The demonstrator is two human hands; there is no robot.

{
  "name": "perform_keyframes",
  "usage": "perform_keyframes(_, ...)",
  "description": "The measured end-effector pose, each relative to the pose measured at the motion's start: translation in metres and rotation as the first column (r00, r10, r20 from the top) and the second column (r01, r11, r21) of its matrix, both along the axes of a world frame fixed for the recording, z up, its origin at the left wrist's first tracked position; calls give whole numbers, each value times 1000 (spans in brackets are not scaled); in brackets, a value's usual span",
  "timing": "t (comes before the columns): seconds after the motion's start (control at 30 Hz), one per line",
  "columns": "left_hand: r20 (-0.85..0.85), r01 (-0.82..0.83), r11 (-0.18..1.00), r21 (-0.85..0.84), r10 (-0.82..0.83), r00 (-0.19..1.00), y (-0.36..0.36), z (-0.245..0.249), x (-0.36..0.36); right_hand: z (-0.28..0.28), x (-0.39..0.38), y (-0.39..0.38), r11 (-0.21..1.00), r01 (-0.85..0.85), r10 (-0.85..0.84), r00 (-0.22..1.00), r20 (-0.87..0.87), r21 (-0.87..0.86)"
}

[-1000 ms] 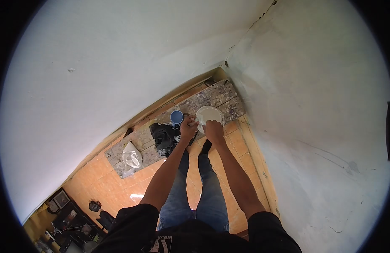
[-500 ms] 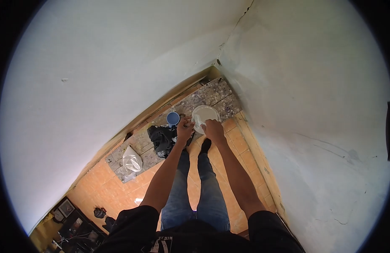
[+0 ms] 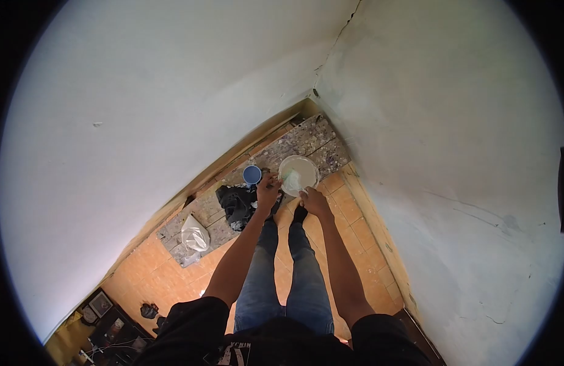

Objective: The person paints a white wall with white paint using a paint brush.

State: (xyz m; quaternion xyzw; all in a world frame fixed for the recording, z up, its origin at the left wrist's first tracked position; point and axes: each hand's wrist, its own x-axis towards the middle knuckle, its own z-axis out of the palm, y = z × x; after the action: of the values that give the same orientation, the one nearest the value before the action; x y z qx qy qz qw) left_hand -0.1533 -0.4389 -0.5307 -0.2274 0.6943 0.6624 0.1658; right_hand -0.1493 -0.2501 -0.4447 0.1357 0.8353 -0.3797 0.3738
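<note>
A pale round tub with whitish paste in it stands on the paint-spattered plank platform. My left hand is at the tub's left side, its fingers curled at the rim. My right hand is closed at the near right edge, over the tub's lip; what it grips is too small and hidden to name. Left of the tub sits a blue cup, close to my left fingers. A crumpled black bag or cloth lies beside my left wrist.
A white plastic bag lies at the platform's left end. Two pale walls meet in a corner ahead, with a crack running up it. Orange floor tiles surround my feet. A dark stand with cables is at lower left.
My right hand has drawn back from inside the tub toward its near edge. More of the white paste shows now. My left hand stays at the tub's left side.
</note>
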Motion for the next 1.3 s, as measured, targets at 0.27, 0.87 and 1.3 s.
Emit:
perform_keyframes(0.27, -183, 98, 972, -213, -138, 973, 1, -2, 7, -31, 17, -12, 983, 185, -179, 972, -153, 23)
perform_keyframes(0.87, -189, 296, 784, -545, -459, 868, -6, 21, -21, -32, -34, -31, 977, 187, -155, 953, -261, 104)
perform_keyframes(1.3, -161, 316, 695, -645, -529, 833, -14, -32, -4, -40, 8, -6, 925, 202, -263, 952, -158, -322)
